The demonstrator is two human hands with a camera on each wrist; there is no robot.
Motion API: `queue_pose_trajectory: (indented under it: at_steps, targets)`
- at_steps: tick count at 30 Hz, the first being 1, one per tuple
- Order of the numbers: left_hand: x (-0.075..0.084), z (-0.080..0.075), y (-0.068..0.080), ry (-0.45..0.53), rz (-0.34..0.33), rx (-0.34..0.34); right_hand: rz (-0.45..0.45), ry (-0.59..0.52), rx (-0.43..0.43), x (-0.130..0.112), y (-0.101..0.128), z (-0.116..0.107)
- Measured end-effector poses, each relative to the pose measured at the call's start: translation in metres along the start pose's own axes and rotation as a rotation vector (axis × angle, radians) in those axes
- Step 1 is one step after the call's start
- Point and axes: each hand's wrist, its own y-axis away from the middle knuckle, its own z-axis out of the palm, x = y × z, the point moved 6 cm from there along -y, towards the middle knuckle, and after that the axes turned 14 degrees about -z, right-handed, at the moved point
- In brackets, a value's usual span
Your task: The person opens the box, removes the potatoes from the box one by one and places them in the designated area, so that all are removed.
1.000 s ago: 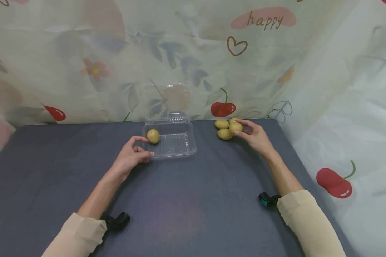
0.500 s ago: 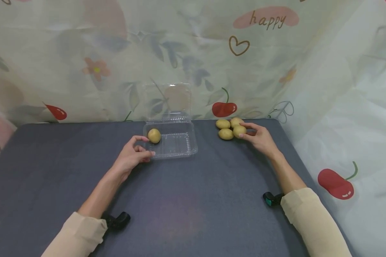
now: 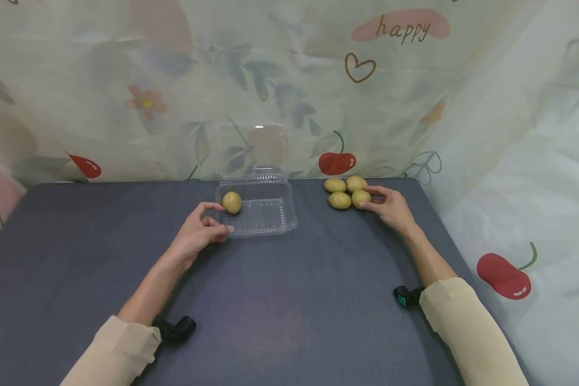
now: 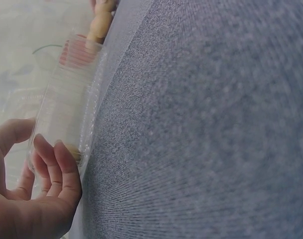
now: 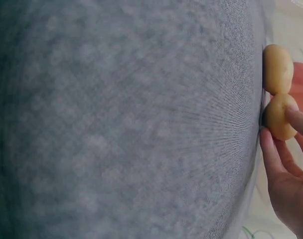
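Observation:
A clear plastic clamshell box (image 3: 270, 217) stands with its lid raised at the back of the table, one potato (image 3: 231, 202) in its left end. My left hand (image 3: 200, 230) holds the box by its left end, thumb at the front corner and index finger near the potato. In the left wrist view, bent fingers (image 4: 67, 172) lie against the box wall. To the right, several yellow potatoes sit in a cluster. My right hand (image 3: 390, 209) pinches the front right potato (image 3: 360, 199) between thumb and fingers; in the right wrist view this potato (image 5: 279, 119) touches another potato (image 5: 278, 69).
Dark grey cloth covers the table (image 3: 270, 300). A printed curtain (image 3: 173, 107) hangs right behind the back edge, and pale sheeting (image 3: 535, 187) hangs along the right side. The raised lid (image 3: 253, 150) stands in front of the curtain.
My right hand has shifted slightly right and towards me with the front right potato, which now sits apart from the rear one. The left hand keeps its place on the box.

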Motion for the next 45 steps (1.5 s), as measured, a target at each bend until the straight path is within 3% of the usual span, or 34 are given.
queue_pose_trajectory:
  at_steps: [17,33,45]
  targets:
    - [0.001,0.0,0.002,-0.009,0.0,-0.003,-0.015,0.003,0.001,0.003,-0.002,0.0]
    - [0.001,0.0,0.002,-0.002,0.004,-0.009,-0.13,0.094,0.226,-0.01,-0.001,-0.013]
    - [0.0,0.001,0.002,0.001,0.001,-0.002,-0.213,-0.002,0.268,-0.041,-0.004,-0.003]
